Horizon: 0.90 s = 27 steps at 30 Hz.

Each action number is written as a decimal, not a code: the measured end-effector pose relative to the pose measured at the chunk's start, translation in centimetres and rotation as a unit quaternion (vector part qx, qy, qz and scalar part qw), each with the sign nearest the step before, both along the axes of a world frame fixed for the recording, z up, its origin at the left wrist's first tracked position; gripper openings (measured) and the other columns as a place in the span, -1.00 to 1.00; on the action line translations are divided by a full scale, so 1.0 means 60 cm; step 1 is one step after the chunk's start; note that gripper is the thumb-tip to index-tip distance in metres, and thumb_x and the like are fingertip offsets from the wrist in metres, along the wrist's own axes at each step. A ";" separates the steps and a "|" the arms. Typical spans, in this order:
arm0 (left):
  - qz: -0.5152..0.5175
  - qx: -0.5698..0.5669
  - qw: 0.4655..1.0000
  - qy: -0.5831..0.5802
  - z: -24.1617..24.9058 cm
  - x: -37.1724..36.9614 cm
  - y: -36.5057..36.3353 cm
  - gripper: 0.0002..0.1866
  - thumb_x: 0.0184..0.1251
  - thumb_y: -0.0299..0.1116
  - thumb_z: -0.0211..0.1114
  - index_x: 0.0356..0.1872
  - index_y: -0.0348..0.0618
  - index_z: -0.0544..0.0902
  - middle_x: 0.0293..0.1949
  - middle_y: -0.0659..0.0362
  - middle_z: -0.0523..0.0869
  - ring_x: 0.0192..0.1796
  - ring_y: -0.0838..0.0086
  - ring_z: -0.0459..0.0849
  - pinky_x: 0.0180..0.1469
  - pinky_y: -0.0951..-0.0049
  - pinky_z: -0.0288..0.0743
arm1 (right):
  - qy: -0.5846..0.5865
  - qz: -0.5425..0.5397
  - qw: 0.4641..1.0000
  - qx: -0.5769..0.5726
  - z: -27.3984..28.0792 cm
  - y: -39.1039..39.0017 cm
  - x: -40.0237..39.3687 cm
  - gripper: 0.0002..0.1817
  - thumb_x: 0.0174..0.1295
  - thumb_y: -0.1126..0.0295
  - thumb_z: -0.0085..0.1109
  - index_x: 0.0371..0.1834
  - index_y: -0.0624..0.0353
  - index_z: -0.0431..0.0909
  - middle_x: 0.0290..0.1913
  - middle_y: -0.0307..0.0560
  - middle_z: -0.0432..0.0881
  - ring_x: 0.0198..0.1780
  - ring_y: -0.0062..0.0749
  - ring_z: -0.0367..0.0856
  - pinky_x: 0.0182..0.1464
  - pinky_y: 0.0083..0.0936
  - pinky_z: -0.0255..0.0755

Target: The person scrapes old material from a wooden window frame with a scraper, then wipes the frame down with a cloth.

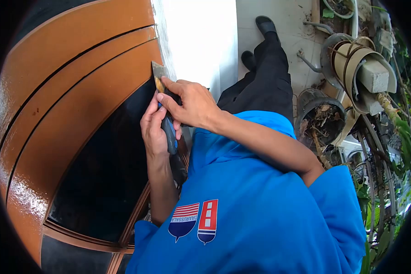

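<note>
A putty knife (170,132) with a dark blue-grey handle is in both of my hands. Its metal blade points up and away from me, with the tip against the edge of the brown painted wood frame (77,82), beside the white wall (198,41). My left hand (154,130) is wrapped about the handle from the left. From the right, my right hand (192,102) closes over the neck, its index finger lying on the blade and its thumb near the handle's top. Some of the handle is hidden by the fingers. Dark glass (109,173) lies below and left of the hands.
White strips run along the frame's edge near the wall. On the right, a dark pot (322,114) with dry matter stands by a cream cylindrical container (340,64) holding a pale block (373,76). Metal legs, stems and leaves crowd that side above the tiled floor (285,41).
</note>
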<state>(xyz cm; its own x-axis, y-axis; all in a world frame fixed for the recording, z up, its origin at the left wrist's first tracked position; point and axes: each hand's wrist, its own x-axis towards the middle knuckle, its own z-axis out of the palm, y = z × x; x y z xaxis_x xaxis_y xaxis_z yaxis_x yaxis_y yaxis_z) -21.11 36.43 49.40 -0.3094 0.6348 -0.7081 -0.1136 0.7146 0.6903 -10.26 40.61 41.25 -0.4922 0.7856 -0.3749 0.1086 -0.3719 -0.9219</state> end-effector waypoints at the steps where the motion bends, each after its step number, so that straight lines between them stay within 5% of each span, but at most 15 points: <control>1: 0.007 -0.005 1.000 -0.003 -0.001 -0.001 0.003 -0.49 0.55 -0.35 -0.07 0.40 -0.45 0.31 -0.44 0.11 0.58 -0.55 0.55 0.54 -0.62 0.58 0.46 | -0.002 0.006 1.000 -0.005 -0.001 0.005 -0.001 -0.42 0.37 0.07 0.11 0.26 0.33 0.56 -0.21 0.24 0.71 -0.15 0.09 0.71 -0.06 -0.14 0.54; 6: -0.006 0.008 1.000 0.013 0.009 0.007 0.000 -0.55 0.56 -0.37 -0.13 0.32 -0.45 0.39 -0.46 0.14 0.56 -0.56 0.58 0.53 -0.64 0.61 0.44 | -0.009 -0.004 1.000 -0.007 0.003 0.003 -0.011 -0.41 0.34 0.04 0.13 0.24 0.31 0.59 -0.17 0.27 0.72 -0.16 0.05 0.74 -0.06 -0.18 0.56; 12: -0.009 0.009 1.000 0.010 0.005 0.019 0.003 -0.58 0.55 -0.38 -0.14 0.26 -0.43 0.43 -0.52 0.15 0.54 -0.61 0.59 0.50 -0.65 0.62 0.43 | -0.030 0.082 0.995 -0.050 0.020 0.038 0.004 -0.47 0.33 0.06 0.14 0.12 0.33 0.64 -0.34 0.26 0.71 -0.30 0.03 0.75 -0.17 -0.17 0.58; 15: -0.012 0.005 1.000 0.016 0.005 0.020 -0.001 -0.57 0.54 -0.38 -0.15 0.28 -0.44 0.42 -0.54 0.15 0.53 -0.61 0.60 0.50 -0.65 0.63 0.43 | -0.028 -0.068 0.996 0.057 0.014 0.012 -0.018 -0.51 0.34 0.07 0.14 0.03 0.33 0.66 -0.43 0.24 0.67 -0.38 0.01 0.72 -0.24 -0.16 0.55; 19: -0.020 0.009 1.000 -0.003 0.004 0.005 -0.001 -0.54 0.54 -0.38 -0.16 0.31 -0.45 0.39 -0.55 0.14 0.53 -0.62 0.60 0.49 -0.65 0.63 0.43 | -0.045 0.029 0.998 0.016 0.009 0.019 -0.016 -0.51 0.37 0.09 0.11 0.02 0.37 0.65 -0.40 0.22 0.68 -0.38 0.05 0.71 -0.23 -0.15 0.56; 27: -0.027 -0.021 0.999 -0.032 0.008 -0.006 0.011 -0.51 0.53 -0.40 -0.15 0.38 -0.45 0.34 -0.47 0.11 0.57 -0.59 0.55 0.52 -0.66 0.61 0.40 | -0.032 -0.020 0.999 0.006 0.003 0.015 -0.022 -0.52 0.37 0.08 0.10 -0.05 0.35 0.68 -0.58 0.18 0.62 -0.48 0.01 0.69 -0.28 -0.17 0.56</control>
